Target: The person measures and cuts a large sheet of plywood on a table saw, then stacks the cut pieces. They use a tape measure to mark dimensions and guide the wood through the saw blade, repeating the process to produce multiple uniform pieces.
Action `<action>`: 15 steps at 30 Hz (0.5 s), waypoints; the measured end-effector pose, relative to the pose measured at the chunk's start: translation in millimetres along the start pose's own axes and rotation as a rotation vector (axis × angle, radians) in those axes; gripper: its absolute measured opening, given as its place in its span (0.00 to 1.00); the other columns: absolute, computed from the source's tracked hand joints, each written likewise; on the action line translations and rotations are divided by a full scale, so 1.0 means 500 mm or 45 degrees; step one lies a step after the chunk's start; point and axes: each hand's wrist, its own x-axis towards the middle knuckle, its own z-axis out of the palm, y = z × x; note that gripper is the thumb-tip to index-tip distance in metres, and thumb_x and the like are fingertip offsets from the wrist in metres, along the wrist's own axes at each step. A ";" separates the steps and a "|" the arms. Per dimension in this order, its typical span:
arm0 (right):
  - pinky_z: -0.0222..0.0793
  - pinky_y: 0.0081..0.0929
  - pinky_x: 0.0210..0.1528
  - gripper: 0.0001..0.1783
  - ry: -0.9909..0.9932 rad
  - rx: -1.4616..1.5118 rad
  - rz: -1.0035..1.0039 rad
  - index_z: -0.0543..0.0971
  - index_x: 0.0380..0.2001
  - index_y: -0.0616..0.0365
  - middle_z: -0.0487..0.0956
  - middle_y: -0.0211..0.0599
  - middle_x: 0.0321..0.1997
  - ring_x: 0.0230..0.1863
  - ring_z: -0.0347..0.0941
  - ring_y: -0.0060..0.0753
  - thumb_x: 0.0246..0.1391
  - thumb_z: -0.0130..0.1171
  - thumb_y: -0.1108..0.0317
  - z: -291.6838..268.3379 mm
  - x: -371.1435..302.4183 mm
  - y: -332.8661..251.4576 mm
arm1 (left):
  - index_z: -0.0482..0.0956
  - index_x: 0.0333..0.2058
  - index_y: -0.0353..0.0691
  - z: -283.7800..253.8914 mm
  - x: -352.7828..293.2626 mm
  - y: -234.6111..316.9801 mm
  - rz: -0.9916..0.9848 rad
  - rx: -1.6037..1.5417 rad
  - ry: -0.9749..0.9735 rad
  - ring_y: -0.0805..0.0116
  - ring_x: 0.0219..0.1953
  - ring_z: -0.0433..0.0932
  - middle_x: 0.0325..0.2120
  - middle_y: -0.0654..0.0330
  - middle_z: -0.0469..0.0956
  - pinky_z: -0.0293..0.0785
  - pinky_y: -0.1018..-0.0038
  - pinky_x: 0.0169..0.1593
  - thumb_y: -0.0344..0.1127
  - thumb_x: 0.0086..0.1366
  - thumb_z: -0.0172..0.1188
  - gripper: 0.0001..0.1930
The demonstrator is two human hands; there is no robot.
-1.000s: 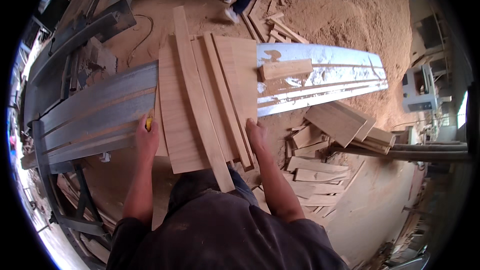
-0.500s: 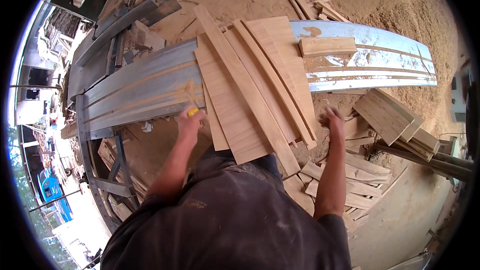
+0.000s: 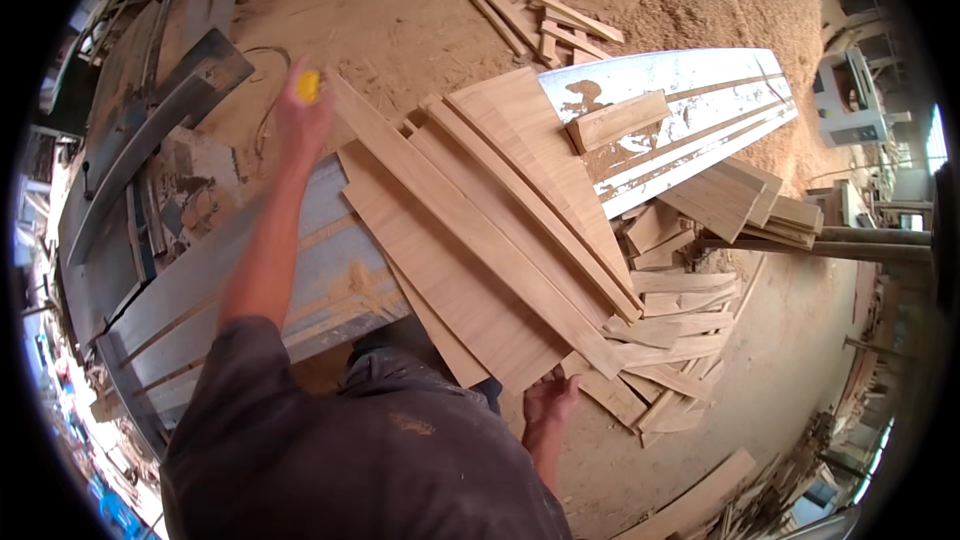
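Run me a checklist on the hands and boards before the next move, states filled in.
1. Left hand holding the yellow object: ok.
2. Right hand gripping the wide boards firmly: cannot tell; it is at their near edge.
3. Long wooden strip lying across the wide boards: ok.
4. Wide boards stacked squarely: not ok, fanned out.
5. Slotted metal table free of loose offcuts: not ok, a wooden block lies on it.
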 end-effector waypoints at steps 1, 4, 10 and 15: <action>0.69 0.46 0.55 0.37 0.071 -0.049 -0.122 0.72 0.59 0.60 0.77 0.44 0.56 0.54 0.75 0.47 0.67 0.39 0.38 0.047 -0.015 0.035 | 0.71 0.58 0.28 0.029 0.040 -0.001 0.019 0.018 -0.165 0.52 0.49 0.79 0.48 0.42 0.79 0.74 0.65 0.53 0.34 0.53 0.64 0.33; 0.65 0.43 0.62 0.37 0.041 -0.252 -0.262 0.71 0.61 0.62 0.75 0.41 0.62 0.60 0.71 0.43 0.68 0.40 0.40 0.116 -0.031 0.073 | 0.71 0.58 0.30 0.120 0.111 -0.003 0.065 -0.008 -0.562 0.56 0.47 0.80 0.44 0.44 0.81 0.75 0.68 0.51 0.33 0.51 0.64 0.33; 0.61 0.47 0.68 0.34 0.421 -0.581 -0.371 0.67 0.65 0.59 0.71 0.40 0.65 0.65 0.66 0.45 0.65 0.47 0.46 0.167 -0.010 0.077 | 0.75 0.58 0.37 0.232 0.154 0.050 -0.500 -0.160 -1.262 0.71 0.29 0.76 0.30 0.59 0.79 0.71 0.76 0.31 0.29 0.48 0.61 0.33; 0.60 0.42 0.68 0.36 0.507 -0.527 -0.397 0.67 0.65 0.60 0.69 0.38 0.65 0.63 0.67 0.43 0.63 0.52 0.45 0.221 -0.028 0.096 | 0.79 0.52 0.37 0.287 0.121 -0.025 -0.534 -0.291 -1.507 0.70 0.31 0.77 0.31 0.59 0.79 0.74 0.73 0.34 0.29 0.48 0.60 0.27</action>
